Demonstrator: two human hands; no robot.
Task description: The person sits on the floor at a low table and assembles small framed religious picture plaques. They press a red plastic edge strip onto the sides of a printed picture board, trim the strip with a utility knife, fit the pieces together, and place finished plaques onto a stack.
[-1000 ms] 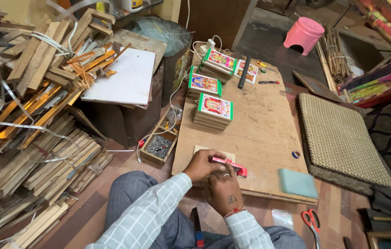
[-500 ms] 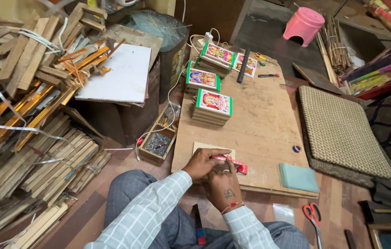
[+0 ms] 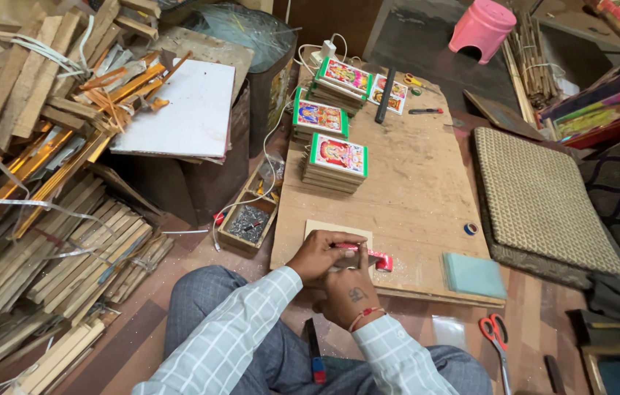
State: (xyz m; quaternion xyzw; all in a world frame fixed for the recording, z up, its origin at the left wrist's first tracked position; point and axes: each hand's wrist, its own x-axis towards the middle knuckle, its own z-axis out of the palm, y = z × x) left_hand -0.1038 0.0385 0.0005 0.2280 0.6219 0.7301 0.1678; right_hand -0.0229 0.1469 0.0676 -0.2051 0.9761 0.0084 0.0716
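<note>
Head view, looking down on a wooden work board (image 3: 427, 197) laid on the floor. At its near edge, left hand (image 3: 322, 254) and right hand (image 3: 350, 292) pressed close together, both clenched on a small red-handled tool (image 3: 377, 260) with its red end poking out to the right. Beneath the hands, a thin pale panel (image 3: 333, 230) lying flat on the board, touching the left fingers. Whether the tool's tip touches the panel: cannot tell, hidden by the knuckles. Just right of the hands, a pale green rectangular pad (image 3: 473, 274) near the board's corner, and a small roll of tape (image 3: 470, 229) beyond it. Further up the board, stacks of framed colourful pictures (image 3: 335, 162), three piles close together. Left of the board, a small open box of nails (image 3: 248, 222). Far left, heaps of wooden frame mouldings (image 3: 46, 234). On the floor at right, red-handled scissors (image 3: 496, 333) and a woven mat (image 3: 540, 197). At top, a pink plastic stool (image 3: 482, 29).
</note>
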